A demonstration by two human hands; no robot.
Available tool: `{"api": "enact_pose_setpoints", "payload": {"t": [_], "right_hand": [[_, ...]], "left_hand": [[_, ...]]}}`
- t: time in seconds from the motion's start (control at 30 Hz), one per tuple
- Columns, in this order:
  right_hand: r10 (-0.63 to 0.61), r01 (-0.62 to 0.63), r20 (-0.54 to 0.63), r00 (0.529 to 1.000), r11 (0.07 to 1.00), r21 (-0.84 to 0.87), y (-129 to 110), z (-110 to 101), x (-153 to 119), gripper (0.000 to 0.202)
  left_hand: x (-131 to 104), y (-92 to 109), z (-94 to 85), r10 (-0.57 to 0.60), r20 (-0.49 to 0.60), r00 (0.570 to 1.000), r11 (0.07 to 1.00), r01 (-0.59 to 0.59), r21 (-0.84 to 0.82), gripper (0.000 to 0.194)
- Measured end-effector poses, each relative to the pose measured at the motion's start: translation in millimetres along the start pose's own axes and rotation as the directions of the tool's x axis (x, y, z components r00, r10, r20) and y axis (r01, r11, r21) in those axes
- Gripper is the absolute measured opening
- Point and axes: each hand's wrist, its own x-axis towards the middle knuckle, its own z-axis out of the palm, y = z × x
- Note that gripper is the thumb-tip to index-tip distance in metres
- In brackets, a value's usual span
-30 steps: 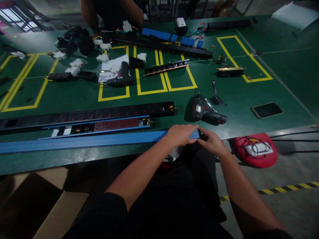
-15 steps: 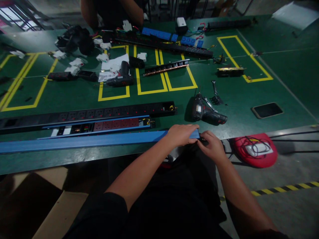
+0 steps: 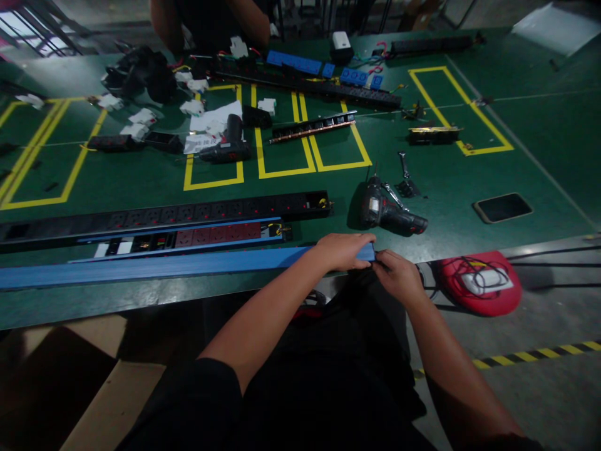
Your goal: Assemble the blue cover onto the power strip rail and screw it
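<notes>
A long blue rail [image 3: 188,262] lies along the near edge of the green table, its right end in my hands. My left hand [image 3: 345,250] is wrapped over the rail close to that end, thumb on the near side. Fingers closed, my right hand [image 3: 397,272] pinches a small dark piece at the rail's tip; my fingers hide most of it. Just behind the rail lies an open power strip [image 3: 218,235] with reddish-brown sockets and blue side edges. Farther back is a long black power strip [image 3: 197,212] with a row of sockets.
Right of the strips lie a cordless drill [image 3: 387,213], a wrench [image 3: 404,166] and a phone [image 3: 503,207]. Another drill [image 3: 230,144] rests on papers. A person's arms [image 3: 253,22] are across the table [image 3: 446,200]. Below are a red stool [image 3: 507,294] and a cardboard box [image 3: 117,401].
My right hand has shifted slightly left, closer against the rail's end, and less of the dark piece shows. My left hand keeps its hold.
</notes>
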Motion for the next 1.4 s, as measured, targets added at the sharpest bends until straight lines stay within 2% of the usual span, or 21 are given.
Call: {"api": "enact_pose_setpoints", "payload": {"t": [0.23, 0.47, 0.73, 0.93, 1.13, 1.4], "right_hand": [[0.000, 0.000, 0.017, 1.000, 1.000, 0.009, 0.9, -1.3, 1.3, 0.015], [0.013, -0.014, 0.024, 1.000, 0.999, 0.048, 3.2, 0.1, 0.9, 0.015], [0.006, -0.008, 0.025, 1.000, 0.998, 0.062, 3.4, 0.3, 1.8, 0.016], [0.012, -0.014, 0.027, 1.000, 0.999, 0.049, 2.1, -0.1, 1.5, 0.016], [0.006, -0.006, 0.022, 1.000, 1.000, 0.018, 1.7, -0.1, 1.0, 0.017], [0.001, -0.001, 0.029, 1.000, 1.000, -0.017, 1.4, -2.3, 1.8, 0.015]], "left_hand": [[7.1, -7.6, -3.3, 0.071, 0.026, 0.997, 0.996, -0.069, -0.056, 0.064], [10.3, -11.1, 0.9, 0.088, 0.021, 0.996, 0.990, -0.085, -0.109, 0.059], [10.6, -7.4, -1.1, 0.068, 0.050, 0.996, 0.995, -0.064, -0.075, 0.059], [8.7, -4.4, 0.5, 0.043, 0.007, 0.999, 0.999, -0.042, -0.026, 0.058], [8.4, -1.2, 0.8, 0.014, 0.014, 1.000, 1.000, -0.014, 0.010, 0.056], [5.5, -1.7, 0.6, 0.058, -0.008, 0.998, 0.998, -0.058, 0.000, 0.046]]}}
